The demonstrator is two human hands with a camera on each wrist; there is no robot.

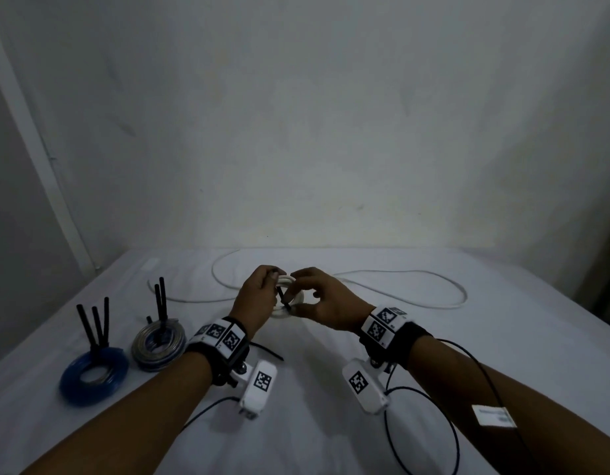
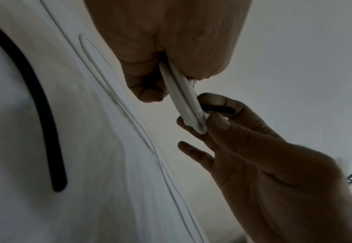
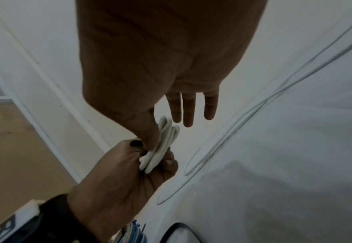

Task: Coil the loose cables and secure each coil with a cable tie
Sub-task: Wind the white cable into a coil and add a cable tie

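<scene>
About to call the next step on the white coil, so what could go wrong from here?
1. The left hand grips the white coil at one spot only; its loops could spring apart.
2. The right hand merely pinches the black cable tie, which does not look closed; it may slip out.
3. A long white cable lies loose on the table behind the hands; whether it joins this coil is unclear, and it could drag.

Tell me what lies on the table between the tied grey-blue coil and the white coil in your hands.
In the head view, only the left hand and its wristband come between the grey-blue coil and the white coil; a loose black cable tie lies nearer me.
</scene>
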